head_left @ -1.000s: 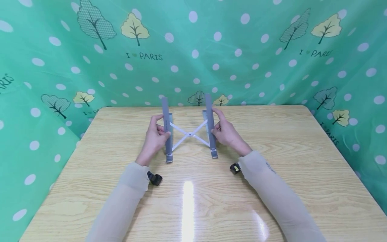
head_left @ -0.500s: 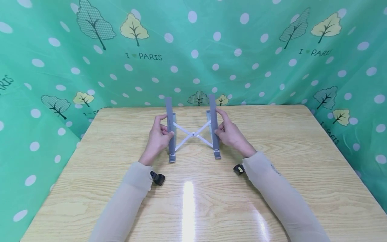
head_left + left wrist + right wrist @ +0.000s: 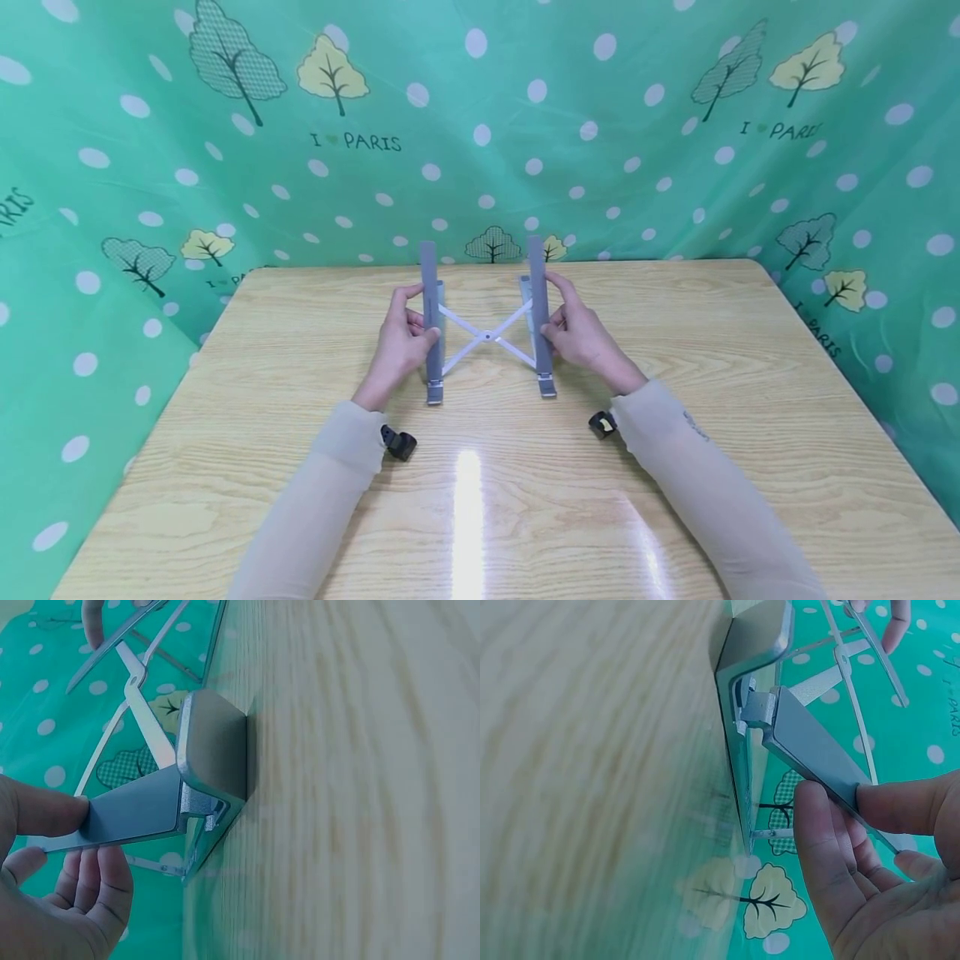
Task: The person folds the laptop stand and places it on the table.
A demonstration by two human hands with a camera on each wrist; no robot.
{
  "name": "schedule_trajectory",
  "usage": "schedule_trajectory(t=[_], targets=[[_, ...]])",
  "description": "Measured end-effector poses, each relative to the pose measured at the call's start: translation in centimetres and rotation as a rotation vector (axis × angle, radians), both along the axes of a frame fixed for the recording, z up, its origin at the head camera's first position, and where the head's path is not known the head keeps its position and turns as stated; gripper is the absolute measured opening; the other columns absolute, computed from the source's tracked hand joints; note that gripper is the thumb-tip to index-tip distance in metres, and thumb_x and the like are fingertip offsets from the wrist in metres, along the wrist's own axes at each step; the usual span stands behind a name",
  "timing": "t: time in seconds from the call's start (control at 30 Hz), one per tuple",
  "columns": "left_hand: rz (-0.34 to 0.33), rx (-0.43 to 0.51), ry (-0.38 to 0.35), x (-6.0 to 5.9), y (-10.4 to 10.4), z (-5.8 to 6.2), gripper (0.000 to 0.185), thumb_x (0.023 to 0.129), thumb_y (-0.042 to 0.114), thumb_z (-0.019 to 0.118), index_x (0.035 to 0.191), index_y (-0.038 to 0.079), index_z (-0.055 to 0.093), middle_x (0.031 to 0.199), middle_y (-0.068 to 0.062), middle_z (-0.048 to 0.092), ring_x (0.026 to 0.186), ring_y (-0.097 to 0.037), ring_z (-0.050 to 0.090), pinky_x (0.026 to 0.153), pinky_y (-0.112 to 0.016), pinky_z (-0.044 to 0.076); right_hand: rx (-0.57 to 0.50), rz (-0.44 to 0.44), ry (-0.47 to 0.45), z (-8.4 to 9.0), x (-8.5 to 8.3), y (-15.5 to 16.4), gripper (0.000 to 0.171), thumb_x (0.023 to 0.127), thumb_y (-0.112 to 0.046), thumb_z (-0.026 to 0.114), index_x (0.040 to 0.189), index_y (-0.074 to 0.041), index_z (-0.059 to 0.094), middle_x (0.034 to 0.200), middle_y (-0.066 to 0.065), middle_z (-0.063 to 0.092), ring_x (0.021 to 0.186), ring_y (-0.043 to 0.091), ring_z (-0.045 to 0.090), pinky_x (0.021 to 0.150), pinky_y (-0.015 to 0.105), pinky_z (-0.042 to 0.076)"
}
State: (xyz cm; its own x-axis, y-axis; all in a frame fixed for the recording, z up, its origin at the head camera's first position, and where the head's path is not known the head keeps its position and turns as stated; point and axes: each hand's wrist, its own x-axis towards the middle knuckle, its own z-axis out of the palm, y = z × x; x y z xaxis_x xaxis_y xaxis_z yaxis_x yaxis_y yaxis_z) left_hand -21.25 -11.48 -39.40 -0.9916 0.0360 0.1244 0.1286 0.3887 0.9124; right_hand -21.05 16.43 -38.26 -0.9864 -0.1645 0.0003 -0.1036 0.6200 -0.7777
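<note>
A grey folding laptop stand (image 3: 542, 317) is spread out on the table, its two long arms joined by a silver X-shaped brace (image 3: 487, 337). My left hand (image 3: 401, 337) pinches the left arm of the stand between thumb and fingers, as the left wrist view shows with the stand's arm (image 3: 135, 810) between them. On the other side my right hand (image 3: 585, 333) grips the right arm (image 3: 817, 754) the same way. Both arms rise at a slant from hinged front ends with upturned lips (image 3: 214, 742), which rest at the wood surface.
The wooden table (image 3: 225, 467) extends on all sides of the stand. Behind it hangs a green curtain (image 3: 645, 167) with trees and white dots. Small black cameras (image 3: 399, 443) sit at both wrists. A bright light reflection lies on the table front.
Both hands and the laptop stand have slid a little to the right across the table. The grip of each hand and the spread of the stand look the same.
</note>
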Motion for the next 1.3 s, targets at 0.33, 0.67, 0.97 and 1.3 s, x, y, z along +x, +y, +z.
schedule_trajectory(t=[0.33, 0.67, 0.97, 1.3], targets=[[-0.001, -0.031, 0.017, 0.1, 0.1, 0.1, 0.07, 0.082, -0.007, 0.063, 0.142, 0.017, 0.037, 0.092, -0.014, 0.052, 0.079, -0.023, 0.051, 0.072, -0.033, 0.05, -0.014, 0.003, -0.012, 0.1, 0.1, 0.2, 0.085, 0.092, 0.001, 0.056, 0.153, -0.034, 0.009, 0.088, 0.015, 0.059, 0.073, 0.032, 0.063, 0.057, 0.032, 0.056], [-0.066, -0.078, -0.014, -0.2, -1.4, 1.1, 0.072, 0.085, -0.004, 0.064, 0.148, 0.019, 0.035, 0.105, -0.014, 0.056, 0.094, -0.027, 0.058, 0.083, -0.038, 0.051, -0.101, 0.021, -0.024, 0.2, -0.4, 1.0, 0.088, 0.091, -0.003, 0.061, 0.152, -0.042, 0.01, 0.094, 0.014, 0.06, 0.076, 0.028, 0.064, 0.065, 0.039, 0.058], [-0.11, -0.058, -0.018, -0.6, -1.6, 0.9, 0.076, 0.085, -0.008, 0.061, 0.149, 0.022, 0.034, 0.101, -0.015, 0.058, 0.087, -0.027, 0.061, 0.071, -0.036, 0.057, -0.15, 0.046, -0.021, 0.1, -0.9, 1.4, 0.086, 0.091, 0.002, 0.058, 0.153, -0.038, 0.013, 0.092, 0.018, 0.061, 0.076, 0.032, 0.065, 0.064, 0.042, 0.058], [-0.133, -0.027, -0.027, -0.7, -1.6, 0.6, 0.08, 0.085, -0.011, 0.061, 0.15, 0.026, 0.033, 0.095, -0.018, 0.057, 0.078, -0.027, 0.063, 0.068, -0.044, 0.058, -0.14, 0.05, -0.03, -0.1, -0.8, 1.5, 0.086, 0.092, 0.003, 0.056, 0.152, -0.04, 0.011, 0.091, 0.017, 0.06, 0.074, 0.032, 0.066, 0.062, 0.039, 0.058]])
